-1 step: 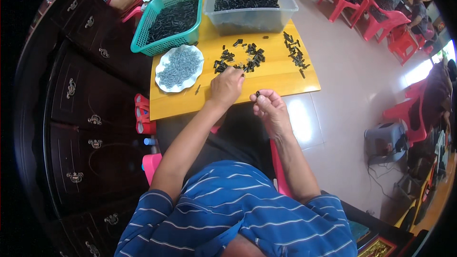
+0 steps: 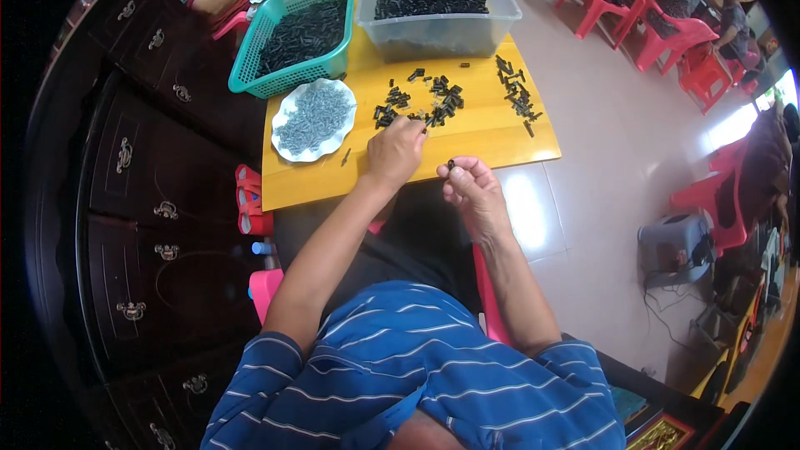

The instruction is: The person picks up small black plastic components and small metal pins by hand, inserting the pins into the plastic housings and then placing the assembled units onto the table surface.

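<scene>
Change: next to none — my left grip and my right grip sit where they did in the earlier frame, and the loose black pieces on the yellow bench lie in the same spots.
Left arm: reaching forward, forearm slanting in to the right.
Left grip: back of the hand uppermost, fingers curled down by the near side of the loose pieces; a dark bit shows at the fingertips — I cannot tell whether I am pinching it.
Right arm: forearm angled forward and to the left, wrist nearer to me than the fingers.
Right grip: thumb and finger closed on a small black piece, near the bench's front edge.
Bench, left: scalloped white plate of small grey pieces.
Bench, far side: green basket beside a clear tub, both holding black pieces.
</scene>
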{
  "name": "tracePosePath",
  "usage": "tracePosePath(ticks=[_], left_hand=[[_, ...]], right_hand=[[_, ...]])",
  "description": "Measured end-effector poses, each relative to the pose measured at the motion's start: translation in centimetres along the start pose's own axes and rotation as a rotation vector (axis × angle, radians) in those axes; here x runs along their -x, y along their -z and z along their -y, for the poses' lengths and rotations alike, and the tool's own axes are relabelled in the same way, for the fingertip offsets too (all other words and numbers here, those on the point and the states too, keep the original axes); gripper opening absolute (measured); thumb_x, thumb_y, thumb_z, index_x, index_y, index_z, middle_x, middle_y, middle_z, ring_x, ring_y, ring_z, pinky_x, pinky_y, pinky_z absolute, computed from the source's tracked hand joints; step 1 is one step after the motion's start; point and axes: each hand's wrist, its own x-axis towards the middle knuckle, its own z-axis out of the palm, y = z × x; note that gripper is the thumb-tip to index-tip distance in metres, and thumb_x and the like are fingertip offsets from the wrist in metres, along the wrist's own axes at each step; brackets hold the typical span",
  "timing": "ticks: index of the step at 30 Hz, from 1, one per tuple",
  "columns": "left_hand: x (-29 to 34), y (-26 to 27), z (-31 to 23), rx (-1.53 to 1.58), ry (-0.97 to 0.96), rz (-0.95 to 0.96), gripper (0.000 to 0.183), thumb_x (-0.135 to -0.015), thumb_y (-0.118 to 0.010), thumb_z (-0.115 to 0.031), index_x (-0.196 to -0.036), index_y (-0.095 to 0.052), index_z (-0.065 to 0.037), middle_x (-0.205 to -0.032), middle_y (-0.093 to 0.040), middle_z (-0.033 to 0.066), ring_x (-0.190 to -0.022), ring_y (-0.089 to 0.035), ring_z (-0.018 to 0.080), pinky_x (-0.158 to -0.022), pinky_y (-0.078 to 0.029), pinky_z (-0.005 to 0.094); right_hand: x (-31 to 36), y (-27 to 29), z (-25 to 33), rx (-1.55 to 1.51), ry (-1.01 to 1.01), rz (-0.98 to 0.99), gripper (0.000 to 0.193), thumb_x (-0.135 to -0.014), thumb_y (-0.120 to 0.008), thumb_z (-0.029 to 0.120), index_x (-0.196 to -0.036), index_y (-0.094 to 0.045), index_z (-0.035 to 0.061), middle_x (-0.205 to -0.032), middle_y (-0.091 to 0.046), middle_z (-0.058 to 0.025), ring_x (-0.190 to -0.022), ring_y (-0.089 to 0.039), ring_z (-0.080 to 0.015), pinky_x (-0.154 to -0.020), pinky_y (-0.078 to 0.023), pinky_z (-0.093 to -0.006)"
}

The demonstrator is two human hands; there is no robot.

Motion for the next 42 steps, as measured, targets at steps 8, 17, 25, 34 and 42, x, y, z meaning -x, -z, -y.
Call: tracePosePath(ticks=[8, 17, 25, 34, 42], left_hand=[[0.3, 0.0, -1.1, 0.016, -0.016, -0.012, 0.014, -0.090, -0.070, -0.018, -0.101, -0.070, -0.011, -0.097, -0.067, 0.0106, -0.085, -0.069, 0.0364, -0.073, -0.055, 0.0502], [-0.2, -0.6, -0.7, 0.014, 0.004, 0.007, 0.011, -0.090, -0.069, -0.021, -0.086, -0.070, -0.011, -0.091, -0.065, 0.0092, -0.082, -0.068, 0.0348, -0.070, -0.054, 0.0488], [-0.4, -0.6, -1.3, 0.041, 0.037, 0.040, 0.012, -0.090, -0.070, -0.021, -0.085, -0.070, -0.010, -0.096, -0.068, 0.0118, -0.084, -0.069, 0.0358, -0.072, -0.055, 0.0504], [-0.1, -0.4, -1.4, 0.061, -0.055, -0.026, 0.009, -0.091, -0.068, -0.014, -0.093, -0.064, -0.006, -0.086, -0.064, 0.0135, -0.081, -0.068, 0.0372, -0.071, -0.054, 0.0473], [1.3, 5.8, -3.4, 0.297, -0.047, 0.032, 0.008, -0.093, -0.064, -0.010, -0.096, -0.063, -0.003, -0.090, -0.069, 0.0167, -0.084, -0.068, 0.0380, -0.072, -0.052, 0.0455]], right_hand=[[0.0, 0.0, 0.0, -0.002, -0.008, -0.026, 0.022, -0.096, -0.073, 0.012, -0.114, -0.063, 0.0091, -0.104, -0.075, -0.0095, -0.078, -0.066, -0.0107, -0.074, -0.055, -0.0243], [-0.1, 0.1, 0.0, 0.007, -0.001, -0.015, 0.021, -0.095, -0.074, 0.012, -0.113, -0.063, 0.0093, -0.104, -0.075, -0.0092, -0.077, -0.066, -0.0106, -0.073, -0.056, -0.0238], [-0.1, 0.2, 0.0, 0.012, -0.006, -0.026, 0.021, -0.095, -0.074, 0.012, -0.113, -0.063, 0.0094, -0.104, -0.075, -0.0088, -0.077, -0.067, -0.0106, -0.073, -0.056, -0.0237], [-0.2, 0.1, -0.2, 0.004, -0.006, -0.026, 0.022, -0.096, -0.073, 0.013, -0.115, -0.062, 0.0083, -0.106, -0.074, -0.0099, -0.078, -0.066, -0.0110, -0.075, -0.055, -0.0244], [-0.2, 0.2, -0.6, 0.090, 0.023, -0.044, 0.024, -0.097, -0.071, 0.012, -0.119, -0.062, 0.0066, -0.107, -0.074, -0.0108, -0.083, -0.066, -0.0114, -0.076, -0.055, -0.0242]])
